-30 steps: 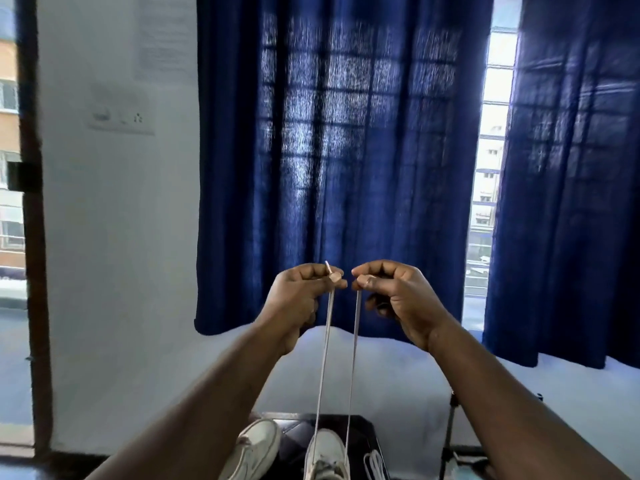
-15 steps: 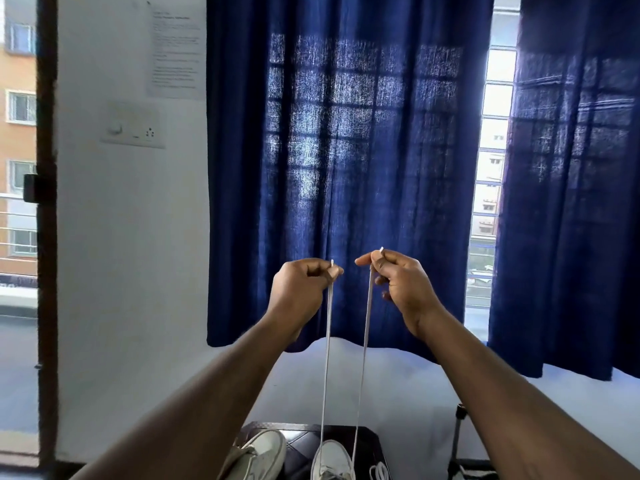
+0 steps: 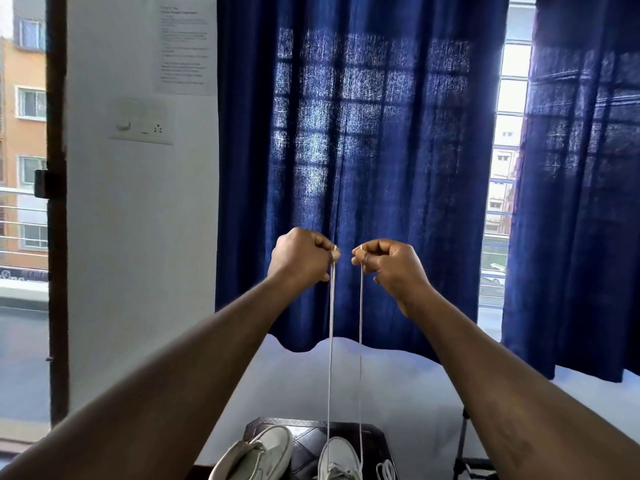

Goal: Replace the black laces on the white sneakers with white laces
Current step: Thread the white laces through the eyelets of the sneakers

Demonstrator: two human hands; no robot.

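Observation:
Both arms are stretched out high in front of the blue curtain. My left hand (image 3: 300,256) pinches one tip of a white lace (image 3: 331,358), and my right hand (image 3: 389,263) pinches the other tip. The two strands hang taut and parallel down to a white sneaker (image 3: 337,459) standing upright at the bottom centre. A second white sneaker (image 3: 258,453) lies tilted to its left. Both shoes rest on a dark stool (image 3: 372,441). No black lace is in view.
A loose white lace (image 3: 386,470) lies on the stool's right side. A black stand (image 3: 462,445) rises at the bottom right. Blue curtains (image 3: 346,168) hang ahead, with a white wall and a switch plate (image 3: 142,125) to the left.
Both hands stay raised with the lace ends; my right hand has dropped a little, so the two tips are level. The view has tilted slightly upward.

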